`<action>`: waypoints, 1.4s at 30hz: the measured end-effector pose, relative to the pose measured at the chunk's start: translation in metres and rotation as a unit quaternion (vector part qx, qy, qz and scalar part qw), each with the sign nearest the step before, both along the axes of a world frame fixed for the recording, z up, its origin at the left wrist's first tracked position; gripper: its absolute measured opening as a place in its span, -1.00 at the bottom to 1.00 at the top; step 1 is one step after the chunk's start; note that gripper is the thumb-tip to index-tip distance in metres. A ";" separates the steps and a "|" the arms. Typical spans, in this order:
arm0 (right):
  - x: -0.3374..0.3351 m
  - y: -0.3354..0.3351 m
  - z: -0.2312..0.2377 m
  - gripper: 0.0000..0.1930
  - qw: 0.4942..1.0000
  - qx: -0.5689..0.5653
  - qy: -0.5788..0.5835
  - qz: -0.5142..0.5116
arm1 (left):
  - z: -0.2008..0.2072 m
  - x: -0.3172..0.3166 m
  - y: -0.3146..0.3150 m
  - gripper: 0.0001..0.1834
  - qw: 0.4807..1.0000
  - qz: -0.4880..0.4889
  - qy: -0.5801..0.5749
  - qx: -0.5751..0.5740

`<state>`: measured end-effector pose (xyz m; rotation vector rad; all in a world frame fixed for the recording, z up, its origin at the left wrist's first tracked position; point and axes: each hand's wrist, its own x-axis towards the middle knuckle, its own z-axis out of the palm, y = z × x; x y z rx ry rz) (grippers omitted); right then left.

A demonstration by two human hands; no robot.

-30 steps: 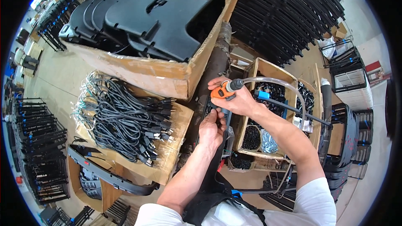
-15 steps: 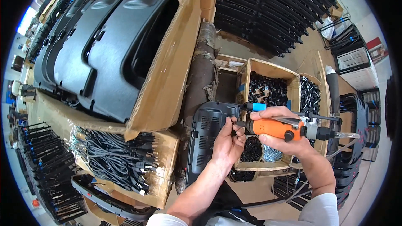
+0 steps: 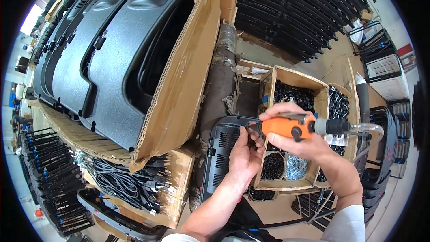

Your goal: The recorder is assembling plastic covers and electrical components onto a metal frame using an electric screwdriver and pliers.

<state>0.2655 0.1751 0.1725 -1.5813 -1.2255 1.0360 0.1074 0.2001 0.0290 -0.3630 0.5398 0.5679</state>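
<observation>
My right hand [image 3: 298,141] is wrapped round an orange air screwdriver [image 3: 286,127], held level with its tip pointing left. A clear hose [image 3: 369,127] runs from its back end. At the driver's tip, my left hand [image 3: 246,154] has its thumb and fingers curled together. Whatever they pinch is too small or hidden to make out. Under both hands lies a black plastic cover [image 3: 219,148] with vent slots, close to the padded brown roll. The tip meets the cover's right edge region, but the exact contact is hidden by my fingers.
A wooden box [image 3: 264,94] with compartments of black fittings and silver screws [image 3: 295,166] stands at right. Large black covers [image 3: 114,67] fill a cardboard carton [image 3: 183,62] at left. Below it lie bundled black cables [image 3: 121,177]. Stacked black frames [image 3: 286,9] stand at the back.
The screwdriver has moved left, its tip now nearer my left fingertips. The blue-ended black piece behind my right hand is no longer visible. The whole view has shifted slightly.
</observation>
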 end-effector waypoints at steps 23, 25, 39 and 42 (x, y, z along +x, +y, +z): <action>-0.017 0.064 -0.030 -0.49 0.995 -0.041 -0.088 -0.034 | 0.166 -0.041 0.110 -0.49 0.559 -0.117 0.390 0.722; -0.015 0.063 -0.032 -0.50 0.992 -0.062 -0.101 -0.044 | 0.155 -0.039 0.115 -0.60 0.565 -0.101 0.404 0.712; 0.003 0.096 -0.047 -0.55 0.992 -0.069 -0.105 -0.005 | 0.106 -0.024 0.125 -0.32 0.533 -0.129 0.474 0.689; 0.010 0.099 -0.052 -0.56 0.994 -0.045 -0.096 -0.007 | 0.125 -0.011 0.133 -0.31 0.501 -0.143 0.481 0.705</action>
